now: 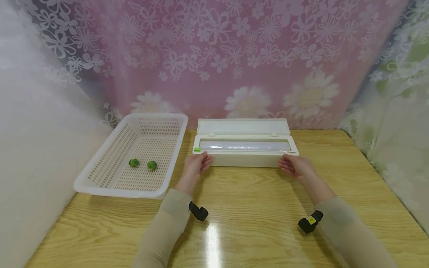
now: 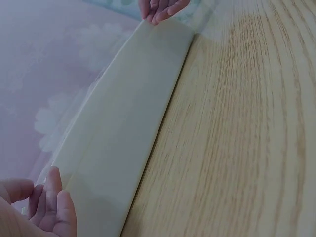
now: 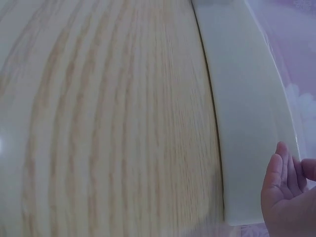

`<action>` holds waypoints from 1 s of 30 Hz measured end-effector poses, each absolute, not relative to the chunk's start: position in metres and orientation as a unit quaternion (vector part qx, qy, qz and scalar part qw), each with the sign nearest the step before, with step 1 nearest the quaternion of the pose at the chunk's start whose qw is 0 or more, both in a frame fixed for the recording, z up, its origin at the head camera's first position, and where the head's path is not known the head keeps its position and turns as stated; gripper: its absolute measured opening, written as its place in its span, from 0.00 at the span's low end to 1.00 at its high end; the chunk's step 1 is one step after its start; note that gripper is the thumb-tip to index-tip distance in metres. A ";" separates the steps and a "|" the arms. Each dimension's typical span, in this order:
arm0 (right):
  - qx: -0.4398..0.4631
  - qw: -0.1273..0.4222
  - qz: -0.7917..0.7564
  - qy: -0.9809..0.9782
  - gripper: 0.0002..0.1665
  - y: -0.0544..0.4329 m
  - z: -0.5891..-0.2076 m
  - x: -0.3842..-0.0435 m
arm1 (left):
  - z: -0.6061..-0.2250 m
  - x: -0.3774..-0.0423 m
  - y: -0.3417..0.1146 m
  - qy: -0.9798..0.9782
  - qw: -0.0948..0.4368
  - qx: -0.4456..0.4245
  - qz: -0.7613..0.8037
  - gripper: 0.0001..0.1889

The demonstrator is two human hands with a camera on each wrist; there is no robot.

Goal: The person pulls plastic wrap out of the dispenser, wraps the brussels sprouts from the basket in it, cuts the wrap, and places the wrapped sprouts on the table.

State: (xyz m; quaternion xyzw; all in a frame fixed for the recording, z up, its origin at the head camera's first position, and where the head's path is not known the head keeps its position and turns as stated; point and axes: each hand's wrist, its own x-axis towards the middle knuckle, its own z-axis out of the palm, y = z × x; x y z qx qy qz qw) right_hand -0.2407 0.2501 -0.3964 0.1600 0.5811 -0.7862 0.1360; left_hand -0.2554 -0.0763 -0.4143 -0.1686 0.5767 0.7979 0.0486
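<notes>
A long white cling film dispenser (image 1: 244, 161) stands at the back of the table, its lid (image 1: 242, 127) raised. Inside lies a roll of clear cling film (image 1: 244, 146), and a green slider (image 1: 197, 149) sits at the front rim's left end. At the left front corner, my left hand (image 1: 195, 166) pinches the film's edge between thumb and index finger. My right hand (image 1: 297, 167) pinches the edge near the right corner in the same way. In the wrist views, the other fingers (image 2: 64, 215) of each hand lie in front of the dispenser's front wall (image 3: 247, 98).
To the left stands a white perforated plastic basket (image 1: 117, 192) holding two small round green vegetables (image 1: 152, 165). Wood-grain table (image 1: 244, 208) spreads in front of the dispenser. A pink floral curtain (image 1: 214, 74) hangs right behind it.
</notes>
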 end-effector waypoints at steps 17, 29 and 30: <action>0.174 0.073 -0.842 0.506 0.11 0.242 -0.389 -0.236 | -0.413 -0.255 -0.069 0.523 0.004 -0.176 0.834 0.08; 0.212 0.068 -0.879 0.421 0.08 0.240 -0.383 -0.242 | -0.407 -0.255 -0.066 0.494 -0.003 -0.182 0.850 0.09; 0.213 0.068 -0.878 0.424 0.09 0.240 -0.383 -0.243 | -0.407 -0.256 -0.065 0.495 -0.005 -0.182 0.850 0.09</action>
